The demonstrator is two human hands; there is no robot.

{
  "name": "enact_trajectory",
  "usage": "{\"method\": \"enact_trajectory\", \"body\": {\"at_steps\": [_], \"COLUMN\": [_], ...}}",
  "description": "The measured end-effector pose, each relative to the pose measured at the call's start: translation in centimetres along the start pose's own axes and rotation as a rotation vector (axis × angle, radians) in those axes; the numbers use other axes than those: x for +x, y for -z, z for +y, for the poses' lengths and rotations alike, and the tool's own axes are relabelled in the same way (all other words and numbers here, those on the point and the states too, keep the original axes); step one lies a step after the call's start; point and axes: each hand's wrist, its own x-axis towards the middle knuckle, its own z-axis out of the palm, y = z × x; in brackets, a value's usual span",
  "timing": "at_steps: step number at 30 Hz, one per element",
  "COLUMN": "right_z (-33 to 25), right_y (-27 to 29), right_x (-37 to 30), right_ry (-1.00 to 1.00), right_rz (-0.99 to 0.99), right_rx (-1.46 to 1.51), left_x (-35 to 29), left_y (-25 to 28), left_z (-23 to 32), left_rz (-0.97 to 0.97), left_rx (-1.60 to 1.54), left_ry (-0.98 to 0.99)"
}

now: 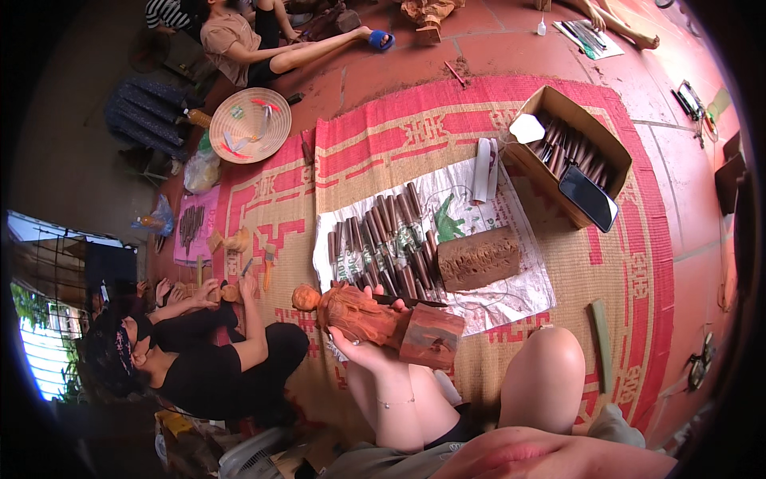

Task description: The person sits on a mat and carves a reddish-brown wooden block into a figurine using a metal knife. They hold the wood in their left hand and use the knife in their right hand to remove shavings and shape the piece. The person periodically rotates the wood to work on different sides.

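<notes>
My left hand (365, 351) is palm up and closed around a reddish-brown carved wooden figure (363, 314) with a robed body, a round head and a blocky base. The figure is tilted nearly on its side, head to the left and base to the right. My thumb shows on its near side and fingertips on its far side. A thin dark object (420, 302) shows along the figure's far edge; its kind is unclear. Just beyond, many dark-handled carving tools (379, 235) lie in rows on a white printed sheet (527, 263). My right hand does not show.
A rough brown wood block (479, 259) lies on the sheet. To the right stands a cardboard box (610, 160) of tools with a phone (589, 198) on it. A co-worker (199, 363) sits at left, hands on a small carving. A conical hat (250, 125) lies farther off.
</notes>
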Motion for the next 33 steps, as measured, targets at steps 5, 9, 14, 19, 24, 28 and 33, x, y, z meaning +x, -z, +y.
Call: {"method": "enact_trajectory", "body": {"at_steps": [5, 9, 14, 19, 24, 28, 33], "right_z": [-0.7, -3.4, -8.7, -16.1, -26.9, -33.1, -36.9], "right_y": [0.3, 2.4, 5.9, 12.3, 17.7, 11.9, 1.9], "right_x": [0.6, 1.0, 0.2, -3.6, -11.4, -18.2, -16.0], "right_ry": [0.097, 0.252, 0.529, 0.856, 1.347, 1.463, 1.477], "right_rz": [0.034, 0.058, 0.156, 0.422, 0.689, 0.300, 0.064], "right_rx": [-0.025, -0.089, -0.169, -0.220, -0.207, -0.382, -0.786], "left_x": [-1.7, -2.6, -3.1, -5.6, -7.3, -10.4, -10.8], "left_y": [-1.6, -1.2, -1.8, -3.7, -3.2, -4.1, -2.8], "left_z": [-0.8, -0.2, -0.6, -1.4, -1.7, -1.3, -1.4], "left_rz": [-0.057, -0.200, -0.311, -0.401, -0.505, -0.614, -0.715], "left_rx": [-0.103, -0.046, -0.059, -0.009, 0.092, 0.146, 0.139], "left_ry": [0.033, 0.016, 0.107, 0.103, 0.157, 0.189, 0.235]}}
